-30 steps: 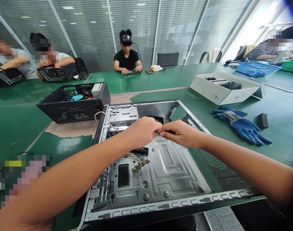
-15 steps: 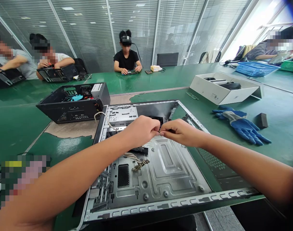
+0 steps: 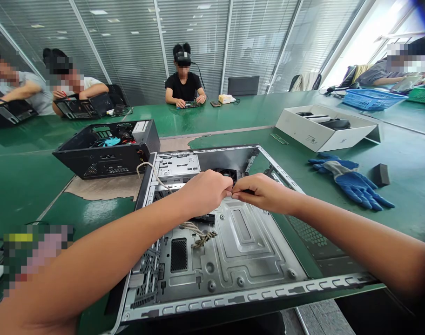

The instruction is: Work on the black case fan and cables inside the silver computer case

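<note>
While the left hand (image 3: 207, 193) and right hand (image 3: 263, 190) meet fingertip to fingertip over the open computer case (image 3: 261, 260), the step looks like fine fingertip work, calling for light, steady pressure. Both are closed in pinches; anything between them is probably tiny, but I cannot tell. The wrists arch inward, the forearms slanting in from either side. Nearer than the left hand lies the knotted cable (image 3: 203, 238); just beyond it, the fan (image 3: 226, 174).

Bare metal case (image 3: 242, 242), smooth, dull grey (faintly shiny)
</note>
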Available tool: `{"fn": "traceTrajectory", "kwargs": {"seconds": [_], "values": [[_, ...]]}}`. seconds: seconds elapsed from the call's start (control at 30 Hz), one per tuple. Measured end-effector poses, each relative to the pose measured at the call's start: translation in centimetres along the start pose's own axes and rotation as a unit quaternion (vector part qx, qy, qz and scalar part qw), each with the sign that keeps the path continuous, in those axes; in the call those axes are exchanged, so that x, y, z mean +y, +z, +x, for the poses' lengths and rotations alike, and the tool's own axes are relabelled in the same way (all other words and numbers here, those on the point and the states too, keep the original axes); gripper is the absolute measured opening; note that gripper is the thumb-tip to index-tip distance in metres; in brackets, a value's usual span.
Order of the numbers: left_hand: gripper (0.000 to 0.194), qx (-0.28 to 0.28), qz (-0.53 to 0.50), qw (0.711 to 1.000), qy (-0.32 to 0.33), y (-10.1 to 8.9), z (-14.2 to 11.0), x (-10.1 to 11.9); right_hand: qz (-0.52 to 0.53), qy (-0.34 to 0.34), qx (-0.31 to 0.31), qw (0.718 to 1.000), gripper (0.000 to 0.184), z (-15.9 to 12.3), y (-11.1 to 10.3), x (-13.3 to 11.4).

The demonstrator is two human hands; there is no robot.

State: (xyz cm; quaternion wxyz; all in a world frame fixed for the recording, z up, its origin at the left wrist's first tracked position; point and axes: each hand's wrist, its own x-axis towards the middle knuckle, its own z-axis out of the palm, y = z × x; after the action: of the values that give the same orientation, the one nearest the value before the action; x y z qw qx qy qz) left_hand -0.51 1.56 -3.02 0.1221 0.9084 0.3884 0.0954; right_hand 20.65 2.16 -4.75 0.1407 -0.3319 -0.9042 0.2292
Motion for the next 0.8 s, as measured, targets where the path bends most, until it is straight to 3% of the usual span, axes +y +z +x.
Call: {"fn": "traceTrajectory", "kwargs": {"seconds": [0.27,0.5,0.8], "values": [[0.015,0.015,-0.023,0.998,0.053,0.13,0.0,-0.33,-0.002,0.01,-0.022,1.0,0.023,-0.08,-0.01,-0.42],[0.02,-0.007,-0.015,1.0,0.025,-0.13,-0.14,-0.1,0.022,-0.017,-0.024,0.999,0.034,0.1,0.09,-0.13],[0.024,-0.018,0.012,1.0,0.014,-0.24,-0.22,0.35,0.012,-0.022,-0.019,1.0,0.029,0.05,-0.07,-0.17]]}}
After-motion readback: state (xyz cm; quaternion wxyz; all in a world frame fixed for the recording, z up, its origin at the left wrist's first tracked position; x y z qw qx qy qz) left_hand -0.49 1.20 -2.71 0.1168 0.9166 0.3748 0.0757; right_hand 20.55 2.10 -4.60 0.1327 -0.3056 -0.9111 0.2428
